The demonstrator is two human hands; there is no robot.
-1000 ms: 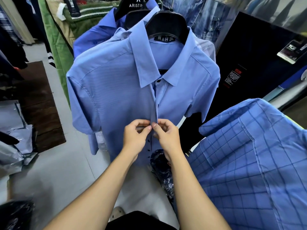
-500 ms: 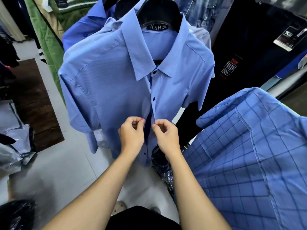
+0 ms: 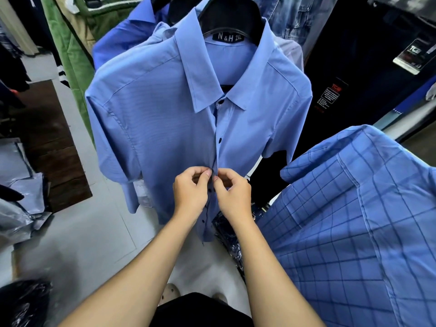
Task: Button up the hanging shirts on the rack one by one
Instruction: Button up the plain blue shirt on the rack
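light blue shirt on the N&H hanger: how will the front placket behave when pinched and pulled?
Probably floppy: the light blue shirt is thin cloth that creases where the left hand and right hand pinch it. It likely swings when pulled, since it hangs free from the black hanger. Likely light.

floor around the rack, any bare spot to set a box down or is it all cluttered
Bare pale floor lies left of the plain blue shirt, between the dark mat and the grey plastic bags. On the right it is crowded: the checked shirt and wrapped dark packs fill that side.
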